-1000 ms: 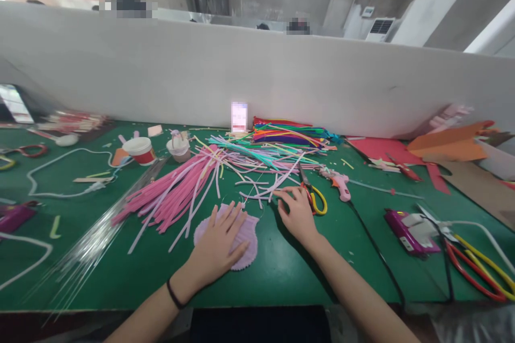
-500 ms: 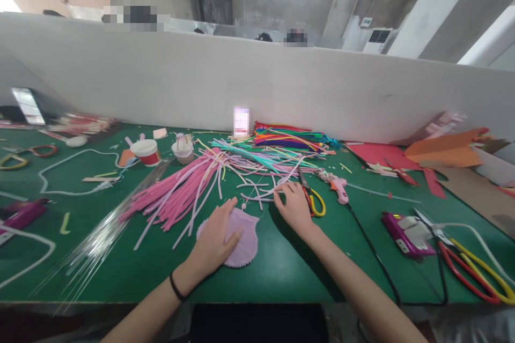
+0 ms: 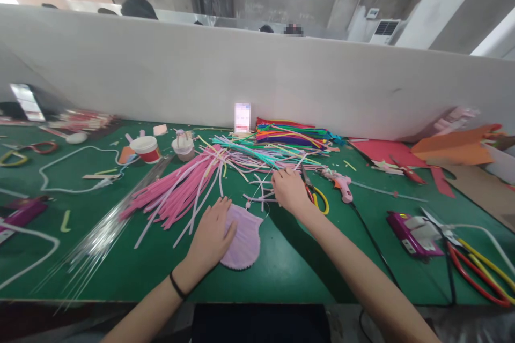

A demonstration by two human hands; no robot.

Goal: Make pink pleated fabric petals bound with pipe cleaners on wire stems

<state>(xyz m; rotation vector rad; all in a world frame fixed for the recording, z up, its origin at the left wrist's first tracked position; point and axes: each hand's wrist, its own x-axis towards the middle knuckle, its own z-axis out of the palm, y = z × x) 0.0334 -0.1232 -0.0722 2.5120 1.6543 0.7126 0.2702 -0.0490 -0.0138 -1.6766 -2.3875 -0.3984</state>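
My left hand (image 3: pixel 211 236) lies flat, fingers stretched, on the left part of a pale purple woven fan-shaped piece (image 3: pixel 244 238) on the green table (image 3: pixel 281 273). My right hand (image 3: pixel 288 189) reaches further back into a loose heap of white and pale pink pipe cleaners (image 3: pixel 261 185); its fingers curl down onto the strands, and I cannot tell whether any strand is gripped. Scissors with yellow and red handles (image 3: pixel 316 195) lie just right of that hand. A big sheaf of pink pipe cleaners (image 3: pixel 177 193) fans out to the left.
A pink glue gun (image 3: pixel 340 183) and its black cable lie to the right, then a purple glue gun (image 3: pixel 410 228) and big yellow-red scissors (image 3: pixel 478 270). Coloured pipe cleaners (image 3: pixel 289 136), two small cups (image 3: pixel 145 149), thin wires (image 3: pixel 96 241) and red and orange paper (image 3: pixel 402 153) surround the spot. A white partition stands behind.
My right hand has moved away from me, deeper into the pale pipe cleaners. My left hand has slid leftward on the purple piece, uncovering more of it.
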